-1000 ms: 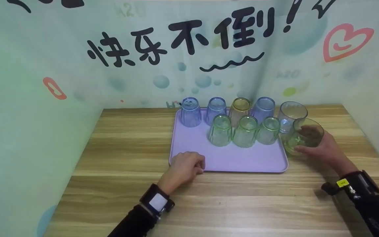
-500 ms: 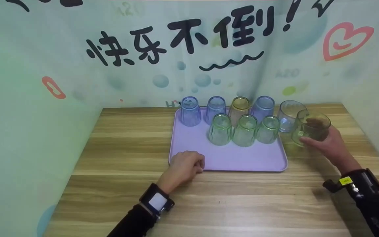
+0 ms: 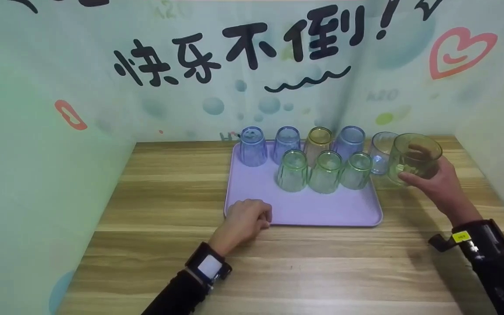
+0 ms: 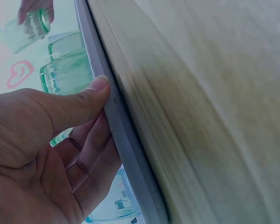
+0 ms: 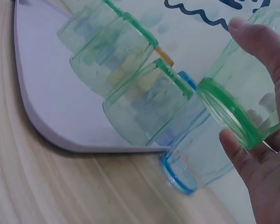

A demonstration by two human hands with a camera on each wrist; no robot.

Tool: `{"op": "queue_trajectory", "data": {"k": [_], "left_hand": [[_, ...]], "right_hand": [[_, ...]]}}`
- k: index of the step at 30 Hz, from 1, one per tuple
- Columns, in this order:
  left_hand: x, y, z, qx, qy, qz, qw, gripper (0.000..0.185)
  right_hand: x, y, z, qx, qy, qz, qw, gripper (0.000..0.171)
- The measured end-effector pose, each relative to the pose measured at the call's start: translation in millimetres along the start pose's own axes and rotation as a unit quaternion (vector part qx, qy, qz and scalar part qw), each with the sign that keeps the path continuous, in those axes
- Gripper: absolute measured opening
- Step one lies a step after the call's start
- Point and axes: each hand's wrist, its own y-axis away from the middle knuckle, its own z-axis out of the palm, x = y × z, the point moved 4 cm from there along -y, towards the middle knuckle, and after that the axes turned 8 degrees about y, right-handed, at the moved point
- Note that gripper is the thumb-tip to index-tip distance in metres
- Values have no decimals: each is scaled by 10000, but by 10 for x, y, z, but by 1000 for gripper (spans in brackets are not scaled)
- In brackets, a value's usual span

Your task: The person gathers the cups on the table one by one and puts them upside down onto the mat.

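Observation:
My right hand grips a green drinking glass, mouth up, above the table just right of the tray. In the right wrist view, thumb and fingers wrap this glass. Behind it, a pale blue glass stands upright on the table, partly covered. My left hand holds the near left edge of the purple tray; in the left wrist view the thumb lies on its rim, fingers curled behind. Three green glasses form the tray's front row, upside down.
Behind the green row, three blue glasses and an amber glass stand upside down on the tray. A printed cloth backdrop rises at the rear of the wooden table.
My right hand has lifted the green glass off the table, moving it up and slightly right. The left hand and tray have stayed in place.

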Motion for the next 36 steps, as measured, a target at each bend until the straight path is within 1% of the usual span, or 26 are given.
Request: {"op": "queue_trajectory", "data": {"k": [4, 8, 14, 21, 25, 28, 33, 36], "left_hand": [[16, 12, -17, 111, -17, 93, 9999, 11], [18, 14, -19, 122, -9, 86, 9999, 11], [14, 4, -8, 62, -27, 18, 10000, 10], [13, 6, -9, -20, 68, -45, 10000, 10], [7, 7, -3, -10, 69, -78, 9999, 10], [4, 9, 2, 3, 54, -49, 10000, 10], [5, 1, 0, 34, -59, 22, 10000, 10], [6, -2, -5, 67, -79, 64, 9999, 10]], "right_hand": [[-61, -32, 35, -87, -655, -109, 9978, 68], [-122, -74, 79, -67, -876, -244, 9958, 64], [-214, -129, 152, -25, -807, -306, 9963, 60], [-306, -194, 249, 75, -539, -185, 9983, 58], [-346, -241, 326, 113, -376, -91, 9992, 58], [-375, -275, 388, 98, -256, -69, 9996, 58], [-421, -332, 470, 145, -434, -32, 9989, 60], [-450, -370, 511, 182, -261, 29, 9995, 61]]}}
